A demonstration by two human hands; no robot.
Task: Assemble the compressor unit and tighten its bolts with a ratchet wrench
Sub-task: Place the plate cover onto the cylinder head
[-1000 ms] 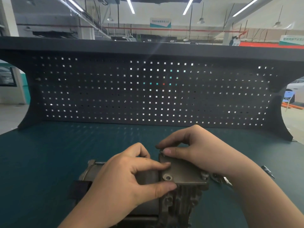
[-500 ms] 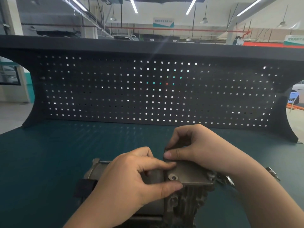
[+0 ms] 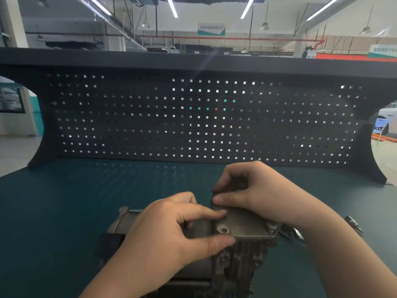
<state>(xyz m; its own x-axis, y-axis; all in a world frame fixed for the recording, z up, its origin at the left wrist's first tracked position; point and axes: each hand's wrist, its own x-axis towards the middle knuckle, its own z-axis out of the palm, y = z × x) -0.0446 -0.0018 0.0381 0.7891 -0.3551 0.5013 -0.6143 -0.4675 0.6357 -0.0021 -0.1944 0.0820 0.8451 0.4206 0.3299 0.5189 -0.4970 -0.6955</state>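
compressor (image 3: 236, 261) lying on the teal tabletop (image 3: 64, 211), under both hands, close to the near edge of the view. flat grey cover plate (image 3: 242, 224) seated on top of its ribbed housing, between the two hands. left hand (image 3: 163, 239) draped over the round body, forefinger laid along the plate's left edge and thumb pressed up against the near corner, so pinching that edge. open bolt hole (image 3: 224, 229) in the plate between that finger and thumb. right hand (image 3: 264, 192) curled over the plate's far corner, thumb flat on its top edge, fingers bent down behind it; hard to tell whether anything small sits under those fingertips. bolt head (image 3: 271, 226) standing at the plate's right corner, just below the right wrist. shiny metal tool parts (image 3: 292, 232) lying on the tabletop just right of the housing, partly hidden by the right forearm. another small metal piece (image 3: 353, 224) farther right, beyond that forearm, well apart from the compressor. dark pegboard (image 3: 204, 121) standing upright beyond both hands.
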